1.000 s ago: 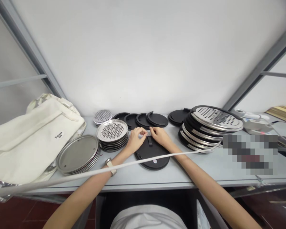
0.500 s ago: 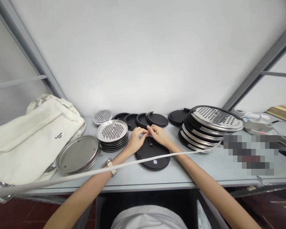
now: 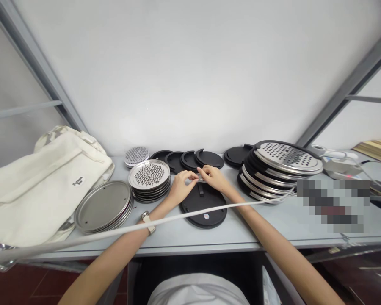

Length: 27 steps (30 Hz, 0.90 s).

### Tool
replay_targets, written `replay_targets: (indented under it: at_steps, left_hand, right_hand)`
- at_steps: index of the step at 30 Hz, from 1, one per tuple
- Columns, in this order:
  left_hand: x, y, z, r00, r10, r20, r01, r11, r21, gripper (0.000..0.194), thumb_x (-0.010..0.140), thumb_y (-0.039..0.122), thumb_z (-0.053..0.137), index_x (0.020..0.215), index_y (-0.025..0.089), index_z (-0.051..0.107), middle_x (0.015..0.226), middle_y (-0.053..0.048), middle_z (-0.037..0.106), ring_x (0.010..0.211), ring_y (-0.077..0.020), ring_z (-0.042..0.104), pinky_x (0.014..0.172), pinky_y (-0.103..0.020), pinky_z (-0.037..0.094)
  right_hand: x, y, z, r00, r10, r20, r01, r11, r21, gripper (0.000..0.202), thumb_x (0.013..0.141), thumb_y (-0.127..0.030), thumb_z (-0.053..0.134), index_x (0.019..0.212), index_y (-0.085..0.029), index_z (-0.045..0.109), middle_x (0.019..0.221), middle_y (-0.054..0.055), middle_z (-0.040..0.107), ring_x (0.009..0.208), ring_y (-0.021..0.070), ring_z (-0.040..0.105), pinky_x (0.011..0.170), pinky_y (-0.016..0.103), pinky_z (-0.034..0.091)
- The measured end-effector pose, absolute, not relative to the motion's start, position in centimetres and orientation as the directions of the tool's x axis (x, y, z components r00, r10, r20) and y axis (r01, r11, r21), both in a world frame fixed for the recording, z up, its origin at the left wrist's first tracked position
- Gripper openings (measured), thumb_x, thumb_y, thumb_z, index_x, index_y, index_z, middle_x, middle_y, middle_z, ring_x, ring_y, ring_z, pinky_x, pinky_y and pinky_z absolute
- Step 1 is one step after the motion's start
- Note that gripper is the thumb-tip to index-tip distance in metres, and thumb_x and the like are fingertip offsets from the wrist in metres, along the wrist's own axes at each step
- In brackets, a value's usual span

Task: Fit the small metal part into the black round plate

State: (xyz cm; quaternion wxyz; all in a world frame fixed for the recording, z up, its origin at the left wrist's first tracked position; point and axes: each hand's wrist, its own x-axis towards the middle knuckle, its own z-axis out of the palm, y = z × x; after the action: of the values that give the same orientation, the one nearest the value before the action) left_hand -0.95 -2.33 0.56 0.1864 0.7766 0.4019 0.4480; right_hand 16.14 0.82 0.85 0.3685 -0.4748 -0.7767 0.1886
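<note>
A black round base (image 3: 206,203) with a strap-like tab and a small round sticker lies in front of me. My left hand (image 3: 183,185) is over its far left edge, thumb and forefinger closed in a pinch. Across from it, at the far rim, my right hand (image 3: 212,177) has its fingers bent and nearly meets the left fingertips. Something small and shiny shows between the fingertips, too small to name. Left of my hands stands a stack of round grater discs (image 3: 150,174). Behind them several black round holders (image 3: 209,159) lie overlapping.
On the right rises a tall stack of black-rimmed graters (image 3: 287,156). Flat grey metal discs (image 3: 103,205) are piled at left, beside a cream cloth bag (image 3: 51,182). A white cord (image 3: 178,217) crosses the view above my forearms. The wall (image 3: 190,76) closes off the table's back.
Both hands stay over the far edge of the black base, with only slight finger movement. The right fingers have lifted a little, and the stacks are unchanged.
</note>
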Motion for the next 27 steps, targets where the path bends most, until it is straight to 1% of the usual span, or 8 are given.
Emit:
replay_targets:
  at_steps: [2,5,8,14,18,22,24,27]
  left_hand:
    - [-0.93,-2.3,0.43,0.289,0.79,0.541,0.463,-0.61,0.643,0.007,0.08,0.013,0.064,0.081,0.02,0.066,0.078,0.001,0.067,0.078,-0.0134,0.061,0.08,-0.027,0.046]
    - [-0.93,-2.28,0.3,0.299,0.785,0.543,0.478,-0.615,0.627,0.006,0.08,0.014,0.064,0.083,0.02,0.066,0.079,0.001,0.068,0.079,-0.0138,0.06,0.081,-0.028,0.045]
    - [-0.94,-2.31,0.32,0.307,0.79,0.531,0.504,-0.608,0.614,0.006,0.08,0.014,0.064,0.081,0.02,0.066,0.078,0.001,0.067,0.079,-0.0141,0.06,0.08,-0.029,0.044]
    - [-1.0,-2.29,0.48,0.312,0.802,0.509,0.521,-0.592,0.615,0.007,0.08,0.013,0.065,0.079,0.02,0.066,0.08,0.001,0.067,0.082,-0.0151,0.059,0.08,-0.028,0.044]
    - [-1.05,-2.18,0.38,0.318,0.804,0.503,0.527,-0.591,0.611,0.008,0.08,0.013,0.064,0.079,0.02,0.067,0.08,0.0,0.067,0.084,-0.0155,0.059,0.081,-0.029,0.044]
    - [-1.04,-2.14,0.26,0.324,0.81,0.488,0.535,-0.583,0.612,0.01,0.082,0.013,0.062,0.08,0.021,0.069,0.085,0.001,0.069,0.086,-0.0156,0.061,0.085,-0.031,0.043]
    - [-1.02,-2.18,0.28,0.336,0.806,0.488,0.543,-0.589,0.599,0.011,0.083,0.014,0.062,0.08,0.021,0.069,0.087,0.0,0.07,0.088,-0.0161,0.062,0.087,-0.032,0.041]
    - [-1.01,-2.27,0.39,0.35,0.8,0.488,0.536,-0.598,0.596,0.009,0.083,0.016,0.062,0.082,0.022,0.069,0.086,0.001,0.071,0.087,-0.0159,0.063,0.087,-0.032,0.041]
  right_hand:
    - [16.38,1.07,0.69,-0.344,0.874,0.343,0.637,0.486,-0.598,0.05,0.091,-0.045,0.04,0.05,-0.017,0.044,0.057,0.0,0.048,0.052,0.0099,0.041,0.053,0.025,0.029]
    - [16.58,1.13,0.63,-0.394,0.866,0.307,0.67,0.499,-0.55,0.045,0.09,-0.039,0.041,0.051,-0.016,0.047,0.053,-0.001,0.046,0.051,0.0092,0.038,0.051,0.025,0.026]
    - [16.62,0.99,0.72,-0.402,0.869,0.289,0.685,0.495,-0.535,0.042,0.089,-0.036,0.041,0.053,-0.015,0.049,0.051,-0.002,0.044,0.05,0.0089,0.037,0.051,0.024,0.024]
    - [16.7,0.88,0.69,-0.409,0.876,0.254,0.707,0.481,-0.519,0.041,0.087,-0.034,0.042,0.052,-0.015,0.049,0.049,-0.002,0.044,0.049,0.0087,0.036,0.05,0.024,0.024]
    - [16.64,0.82,0.78,-0.403,0.879,0.255,0.727,0.476,-0.494,0.042,0.089,-0.035,0.041,0.053,-0.015,0.051,0.049,0.0,0.049,0.048,0.0091,0.037,0.051,0.025,0.025]
    - [16.38,0.65,1.0,-0.386,0.882,0.27,0.74,0.471,-0.481,0.048,0.092,-0.039,0.038,0.054,-0.015,0.054,0.053,0.003,0.055,0.049,0.0102,0.042,0.053,0.025,0.026]
    - [16.24,0.57,1.06,-0.366,0.885,0.287,0.748,0.464,-0.476,0.052,0.094,-0.041,0.035,0.054,-0.015,0.054,0.053,0.004,0.056,0.049,0.0105,0.043,0.053,0.025,0.026]
    - [16.15,0.48,1.1,-0.33,0.897,0.294,0.768,0.436,-0.469,0.056,0.096,-0.043,0.032,0.052,-0.015,0.052,0.05,0.004,0.054,0.046,0.0102,0.04,0.052,0.026,0.024]
